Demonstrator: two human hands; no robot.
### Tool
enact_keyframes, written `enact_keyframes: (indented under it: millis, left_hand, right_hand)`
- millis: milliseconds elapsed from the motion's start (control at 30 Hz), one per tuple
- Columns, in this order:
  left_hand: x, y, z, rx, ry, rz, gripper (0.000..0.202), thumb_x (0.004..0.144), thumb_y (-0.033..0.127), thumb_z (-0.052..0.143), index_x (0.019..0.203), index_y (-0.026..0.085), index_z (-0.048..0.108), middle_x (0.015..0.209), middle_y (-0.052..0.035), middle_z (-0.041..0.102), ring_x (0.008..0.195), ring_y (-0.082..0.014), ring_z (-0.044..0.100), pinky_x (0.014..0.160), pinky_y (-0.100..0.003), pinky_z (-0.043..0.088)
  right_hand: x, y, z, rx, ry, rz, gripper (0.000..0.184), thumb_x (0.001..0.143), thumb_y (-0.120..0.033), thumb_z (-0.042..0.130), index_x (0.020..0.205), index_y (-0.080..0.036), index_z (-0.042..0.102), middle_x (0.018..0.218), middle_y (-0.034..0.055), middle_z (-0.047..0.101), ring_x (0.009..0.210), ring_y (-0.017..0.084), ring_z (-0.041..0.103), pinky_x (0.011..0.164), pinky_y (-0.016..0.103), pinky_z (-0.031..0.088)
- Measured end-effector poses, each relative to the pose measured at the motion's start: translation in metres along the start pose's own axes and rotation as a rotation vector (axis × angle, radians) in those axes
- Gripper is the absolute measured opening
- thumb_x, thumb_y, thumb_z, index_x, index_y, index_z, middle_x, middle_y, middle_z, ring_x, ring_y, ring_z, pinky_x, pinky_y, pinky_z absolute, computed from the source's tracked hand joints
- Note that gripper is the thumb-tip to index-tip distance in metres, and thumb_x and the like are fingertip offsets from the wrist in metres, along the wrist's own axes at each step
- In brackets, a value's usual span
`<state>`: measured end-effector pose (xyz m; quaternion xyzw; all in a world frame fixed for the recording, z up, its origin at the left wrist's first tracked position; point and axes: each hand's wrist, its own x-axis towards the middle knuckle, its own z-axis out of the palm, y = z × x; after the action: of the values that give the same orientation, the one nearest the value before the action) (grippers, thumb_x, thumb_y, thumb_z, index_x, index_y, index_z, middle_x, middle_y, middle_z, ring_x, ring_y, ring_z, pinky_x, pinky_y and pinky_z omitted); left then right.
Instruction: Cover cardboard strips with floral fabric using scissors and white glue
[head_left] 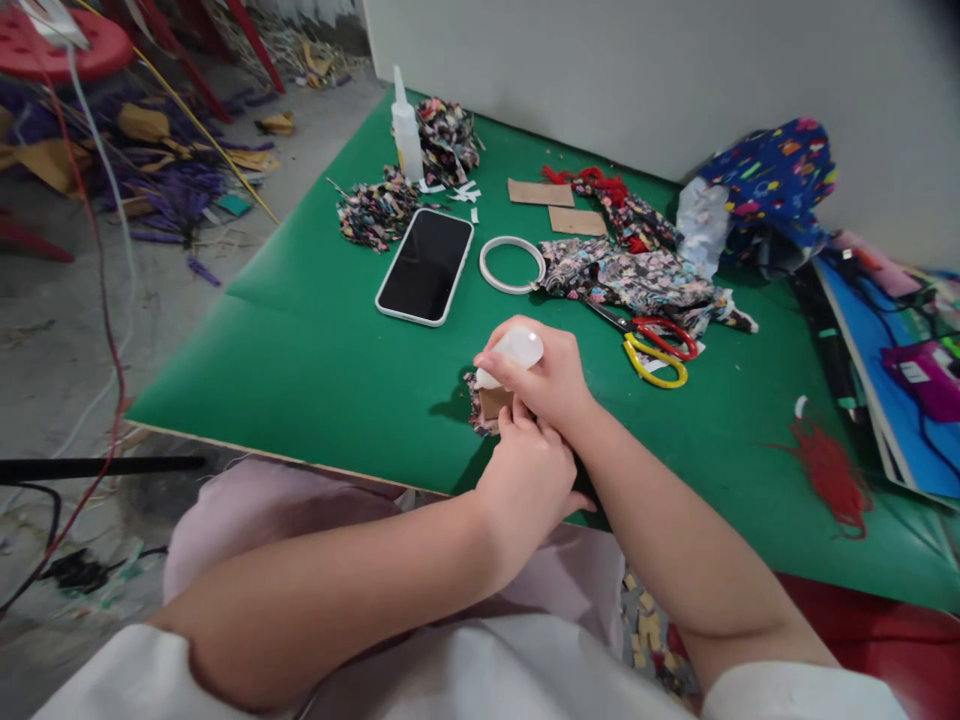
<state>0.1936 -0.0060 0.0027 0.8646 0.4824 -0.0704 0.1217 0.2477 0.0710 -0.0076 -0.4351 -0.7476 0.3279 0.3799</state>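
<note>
My right hand (553,375) is closed around a translucent white squeeze bottle (519,352), its base facing up toward me and its nozzle end hidden low by the work. Beneath it, a brown cardboard piece (493,403) lies on a scrap of floral fabric (475,418) whose ragged edge shows around it. My left hand (531,468) crosses in front of my right wrist, its fingertips pinching the cardboard and fabric at their right edge. Both hands are close together near the front edge of the green table (330,380).
Behind my hands lie a phone (427,265), a white ring (512,264), red-and-yellow scissors (656,350) and floral fabric (630,275). A second bottle (406,135) stands upright beside floral pompoms (448,140). Cardboard rectangles (540,192) and red threads (829,470) also lie on the table.
</note>
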Motion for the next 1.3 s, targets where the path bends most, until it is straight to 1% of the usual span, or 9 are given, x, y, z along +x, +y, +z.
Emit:
enact_keyframes:
  millis: [167,300,400,500,667,800,967,1200,1300]
  left_hand:
    - [0.0,0.002,0.005,0.047,0.06,-0.029,0.091,0.067,0.065,0.051,0.124,-0.006,0.04,0.13,-0.0315,0.034,0.115,-0.0473,0.036,0.088,-0.051,0.038]
    - [0.001,0.002,0.009,0.062,0.081,-0.028,0.094,0.067,0.065,0.05,0.127,-0.005,0.035,0.132,-0.0306,0.03,0.116,-0.0457,0.036,0.088,-0.049,0.04]
    - [0.001,0.002,0.01,0.072,0.071,-0.037,0.094,0.067,0.066,0.049,0.127,-0.005,0.035,0.133,-0.0296,0.029,0.116,-0.0446,0.037,0.088,-0.048,0.041]
    - [0.001,0.002,0.009,0.081,0.059,-0.039,0.093,0.068,0.066,0.048,0.127,-0.005,0.036,0.134,-0.0285,0.03,0.116,-0.0447,0.037,0.088,-0.047,0.041]
    - [0.001,0.002,0.007,0.093,0.04,-0.038,0.091,0.068,0.066,0.048,0.127,-0.002,0.038,0.133,-0.0274,0.032,0.116,-0.0441,0.038,0.089,-0.046,0.041]
    - [0.003,0.004,0.003,0.115,0.04,-0.026,0.09,0.067,0.067,0.048,0.123,-0.002,0.042,0.129,-0.0289,0.036,0.113,-0.0471,0.039,0.084,-0.048,0.043]
    - [0.009,0.005,-0.006,0.106,0.034,-0.019,0.092,0.064,0.069,0.049,0.119,-0.005,0.046,0.122,-0.0321,0.042,0.104,-0.0479,0.045,0.07,-0.045,0.048]
    - [0.008,0.006,-0.012,0.093,0.023,-0.054,0.087,0.069,0.066,0.046,0.117,-0.006,0.048,0.119,-0.0308,0.046,0.104,-0.041,0.048,0.073,-0.041,0.047]
    - [0.007,0.007,-0.009,0.098,0.039,-0.08,0.088,0.068,0.067,0.046,0.119,-0.005,0.046,0.123,-0.0296,0.044,0.107,-0.0405,0.046,0.077,-0.041,0.046]
  right_hand:
    - [0.008,0.013,-0.008,0.354,0.229,0.164,0.033,0.075,-0.052,0.05,0.076,-0.02,0.059,0.065,-0.0027,0.055,0.048,0.007,0.047,0.044,0.02,0.04]
    - [0.021,0.03,-0.027,0.633,0.361,0.296,0.033,0.074,-0.053,0.049,0.079,-0.021,0.057,0.062,-0.0033,0.055,0.043,0.007,0.048,0.04,0.021,0.043]
    - [0.026,0.039,-0.048,0.787,0.434,0.374,0.034,0.073,-0.054,0.049,0.081,-0.022,0.056,0.065,-0.0022,0.058,0.055,0.009,0.056,0.046,0.022,0.046]
    - [0.026,0.041,-0.066,0.865,0.429,0.333,0.027,0.074,-0.048,0.05,0.089,-0.026,0.056,0.091,-0.0012,0.063,0.082,0.012,0.06,0.065,0.025,0.05]
    - [0.027,0.049,-0.075,0.606,0.357,0.278,0.028,0.076,-0.034,0.05,0.103,-0.029,0.05,0.12,-0.0015,0.053,0.109,0.014,0.051,0.083,0.032,0.046]
    - [0.031,0.063,-0.064,0.227,0.307,0.204,0.037,0.069,-0.029,0.059,0.105,-0.023,0.05,0.11,0.0042,0.059,0.1,0.018,0.056,0.081,0.037,0.046]
    - [0.027,0.071,-0.058,-0.168,0.075,0.137,0.035,0.063,-0.027,0.065,0.096,-0.019,0.056,0.089,0.0042,0.064,0.08,0.019,0.06,0.073,0.037,0.048]
    - [0.025,0.07,-0.059,-0.292,0.025,0.164,0.043,0.062,-0.027,0.066,0.102,-0.019,0.054,0.087,0.0049,0.065,0.077,0.021,0.061,0.072,0.037,0.048]
    - [0.021,0.068,-0.06,-0.283,0.003,0.123,0.06,0.061,-0.027,0.068,0.117,-0.02,0.046,0.103,0.008,0.062,0.088,0.022,0.059,0.078,0.038,0.047]
